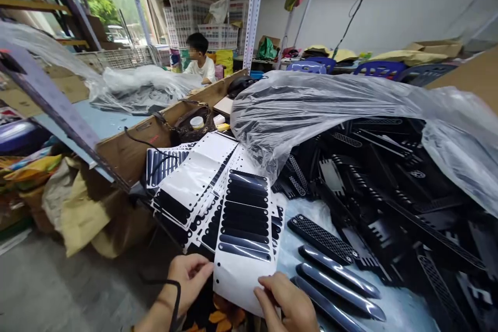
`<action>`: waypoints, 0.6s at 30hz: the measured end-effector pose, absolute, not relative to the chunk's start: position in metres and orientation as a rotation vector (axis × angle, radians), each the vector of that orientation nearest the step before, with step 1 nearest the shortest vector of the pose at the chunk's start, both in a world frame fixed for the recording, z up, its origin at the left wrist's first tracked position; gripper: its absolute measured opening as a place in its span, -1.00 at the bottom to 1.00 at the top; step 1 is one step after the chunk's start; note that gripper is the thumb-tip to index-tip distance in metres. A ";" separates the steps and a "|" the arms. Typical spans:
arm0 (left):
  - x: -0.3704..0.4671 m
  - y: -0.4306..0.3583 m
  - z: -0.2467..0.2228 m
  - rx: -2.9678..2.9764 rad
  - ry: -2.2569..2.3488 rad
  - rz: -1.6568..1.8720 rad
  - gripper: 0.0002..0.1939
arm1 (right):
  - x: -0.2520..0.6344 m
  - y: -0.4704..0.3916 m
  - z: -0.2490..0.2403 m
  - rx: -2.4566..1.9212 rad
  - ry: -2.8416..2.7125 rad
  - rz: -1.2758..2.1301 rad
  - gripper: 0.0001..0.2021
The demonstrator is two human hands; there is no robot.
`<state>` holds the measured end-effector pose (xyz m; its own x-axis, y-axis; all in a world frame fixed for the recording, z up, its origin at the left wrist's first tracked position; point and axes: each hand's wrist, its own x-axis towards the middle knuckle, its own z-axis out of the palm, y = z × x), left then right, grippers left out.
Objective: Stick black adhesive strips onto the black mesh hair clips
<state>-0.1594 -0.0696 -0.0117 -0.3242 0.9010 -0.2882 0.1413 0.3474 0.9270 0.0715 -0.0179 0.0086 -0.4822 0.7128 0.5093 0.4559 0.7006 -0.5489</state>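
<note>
A white sticker sheet (241,275) with a column of black, round-ended strips lies before me, its near end bare apart from small holes or dots at the left. My left hand (189,279) pinches its left edge between thumb and fingers. At the lower right edge, my right hand (290,301) grips the same sheet with thumb and forefinger. Beneath and behind it is a loose stack of similar sheets (187,176). Right of the sheet, several glossy dark curved bars (338,270) lie side by side on the light blue tabletop, near a black textured bar (324,238).
A large heap of black plastic parts (369,187) fills the right side, partly under clear plastic film (330,98). A cardboard wall (155,124) edges the table at left, with a brown bag (194,119) beside it. Another person (200,62) sits beyond.
</note>
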 end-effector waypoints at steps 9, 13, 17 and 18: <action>-0.135 -0.051 0.008 0.406 1.224 1.253 -0.48 | 0.033 0.000 -0.010 -0.951 -2.143 0.433 -0.84; -0.130 -0.043 0.014 0.472 1.288 1.265 -0.46 | 0.045 -0.008 -0.017 -0.908 -2.239 0.558 -0.80; -0.130 -0.042 0.020 0.527 1.341 1.255 -0.56 | 0.045 -0.006 -0.008 -0.976 -2.071 0.621 -0.79; -0.129 -0.043 0.022 0.536 1.332 1.268 -0.59 | 0.042 -0.004 -0.004 -0.965 -2.024 0.616 -0.81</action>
<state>-0.1295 -0.0429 0.0217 -0.2334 0.8833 -0.4066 -0.3629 0.3088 0.8792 0.0423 -0.0038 -0.0043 -0.3950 0.8015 0.4489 0.4157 0.5917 -0.6907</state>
